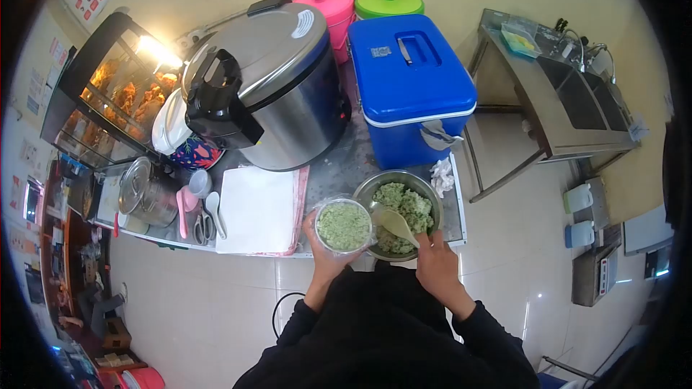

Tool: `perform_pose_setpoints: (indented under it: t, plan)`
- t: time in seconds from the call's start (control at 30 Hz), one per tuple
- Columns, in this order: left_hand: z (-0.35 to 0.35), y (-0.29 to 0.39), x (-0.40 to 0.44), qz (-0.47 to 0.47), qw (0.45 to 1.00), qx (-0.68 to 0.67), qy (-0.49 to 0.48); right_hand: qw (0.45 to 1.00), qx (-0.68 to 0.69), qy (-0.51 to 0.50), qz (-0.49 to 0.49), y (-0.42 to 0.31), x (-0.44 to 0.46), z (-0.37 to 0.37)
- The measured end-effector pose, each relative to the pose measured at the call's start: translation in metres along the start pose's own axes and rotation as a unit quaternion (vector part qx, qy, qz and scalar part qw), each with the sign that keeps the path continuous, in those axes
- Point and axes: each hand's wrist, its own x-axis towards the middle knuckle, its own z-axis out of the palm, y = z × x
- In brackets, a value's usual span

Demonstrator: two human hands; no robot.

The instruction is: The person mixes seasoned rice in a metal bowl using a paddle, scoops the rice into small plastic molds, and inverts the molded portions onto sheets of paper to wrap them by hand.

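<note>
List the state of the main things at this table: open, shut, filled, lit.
Cup: filled with green food, held in left grip
Bowl: open, partly filled with green food
Spoon: dipped into the bowl, held in right grip
Steel cooker: shut
Blue cooler: shut
Pink bucket: lidded
Green-lidded container: covered
Display-case lamp: lit

The big round stainless-steel cooker (295, 119) sits on the grey metal-topped table (335, 176), so go by that. Right of it: a blue boxy plastic cooler (414, 72). Behind it, to the right: a pink plastic bucket (331, 3) and a round container with a lime-green lid (389, 6). Left: a black-framed glass display case (119, 94). In front: a flat white paper stack (259, 209). Front-right: a clear round plastic tub (346, 251) with green grainy food (342, 227) in it, then a round steel bowl (366, 186) with more of it plus a pale plastic spatula (400, 227). Way off right: a steel sink unit (522, 83).
</note>
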Motion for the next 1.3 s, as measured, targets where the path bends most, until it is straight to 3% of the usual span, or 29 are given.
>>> perform_pose_setpoints:
  t: [0.07, 0.17, 0.27, 0.3, 0.37, 0.4, 0.43, 0.47, 0.5, 0.53, 0.57, 0.6, 0.7, 0.73, 0.8, 0.83, 0.87, 0.93, 1.03, 1.3]
  plan:
    - [-0.005, -0.005, -0.003, -0.023, 0.999, -0.021, -0.009, 1.000, 0.003, 0.021, 0.001, -0.001, -0.002, 0.006]
    - [-0.017, -0.005, 0.001, -0.029, 0.998, -0.045, -0.026, 0.996, -0.055, -0.032, 0.055, -0.015, -0.003, 0.000]
    - [-0.033, -0.027, -0.003, -0.026, 0.996, -0.081, -0.019, 0.995, -0.081, 0.015, 0.054, -0.050, 0.008, -0.019]
    - [-0.043, -0.040, -0.011, -0.084, 0.986, -0.138, -0.043, 0.997, 0.067, 0.009, 0.044, -0.058, 0.014, -0.012]
    - [-0.060, -0.057, -0.023, -0.170, 0.954, -0.232, -0.080, 0.936, 0.352, -0.007, 0.021, -0.068, 0.033, 0.015]
    - [-0.068, -0.059, -0.024, -0.199, 0.938, -0.268, -0.092, 0.831, 0.545, -0.081, 0.078, -0.080, 0.042, 0.036]
    - [-0.074, -0.045, -0.018, -0.200, 0.933, -0.283, -0.098, 0.679, 0.705, -0.155, 0.132, -0.098, 0.050, 0.063]
    - [-0.086, -0.034, -0.012, -0.201, 0.928, -0.296, -0.103, 0.488, 0.824, -0.222, 0.182, -0.119, 0.057, 0.083]
    - [-0.101, -0.030, -0.001, -0.113, 0.979, -0.135, -0.102, 0.432, 0.849, -0.245, 0.179, -0.137, 0.065, 0.093]
    - [-0.116, -0.028, 0.015, -0.026, 0.994, 0.032, -0.099, 0.374, 0.871, -0.265, 0.178, -0.155, 0.075, 0.101]
    - [-0.133, -0.026, 0.027, 0.060, 0.974, 0.198, -0.096, 0.315, 0.888, -0.283, 0.178, -0.173, 0.084, 0.107]
    - [-0.154, -0.026, 0.036, 0.028, 0.974, 0.204, -0.092, 0.255, 0.903, -0.297, 0.178, -0.189, 0.094, 0.114]
    - [-0.228, -0.054, 0.047, -0.079, 0.955, 0.263, -0.111, 0.435, 0.842, -0.263, 0.181, -0.223, 0.146, 0.153]
    - [-0.251, -0.087, 0.037, -0.126, 0.930, 0.315, -0.142, 0.556, 0.792, -0.221, 0.125, -0.237, 0.164, 0.163]
    - [-0.281, -0.126, 0.020, -0.115, 0.869, 0.453, -0.162, 0.758, 0.641, -0.119, 0.003, -0.264, 0.193, 0.180]
    - [-0.290, -0.133, 0.015, -0.109, 0.832, 0.517, -0.171, 0.830, 0.546, -0.079, -0.085, -0.276, 0.197, 0.189]
    - [-0.295, -0.140, 0.009, -0.081, 0.833, 0.528, -0.144, 0.882, 0.437, -0.036, -0.171, -0.288, 0.201, 0.197]
    - [-0.299, -0.132, 0.008, -0.082, 0.837, 0.522, -0.142, 0.918, 0.234, 0.012, -0.320, -0.301, 0.204, 0.222]
    - [-0.301, -0.131, 0.009, -0.063, 0.855, 0.503, -0.114, 0.925, 0.159, 0.015, -0.345, -0.308, 0.191, 0.227]
    - [-0.296, -0.113, 0.005, -0.029, 0.858, 0.495, -0.135, 0.969, 0.136, -0.115, -0.173, -0.296, 0.178, 0.218]
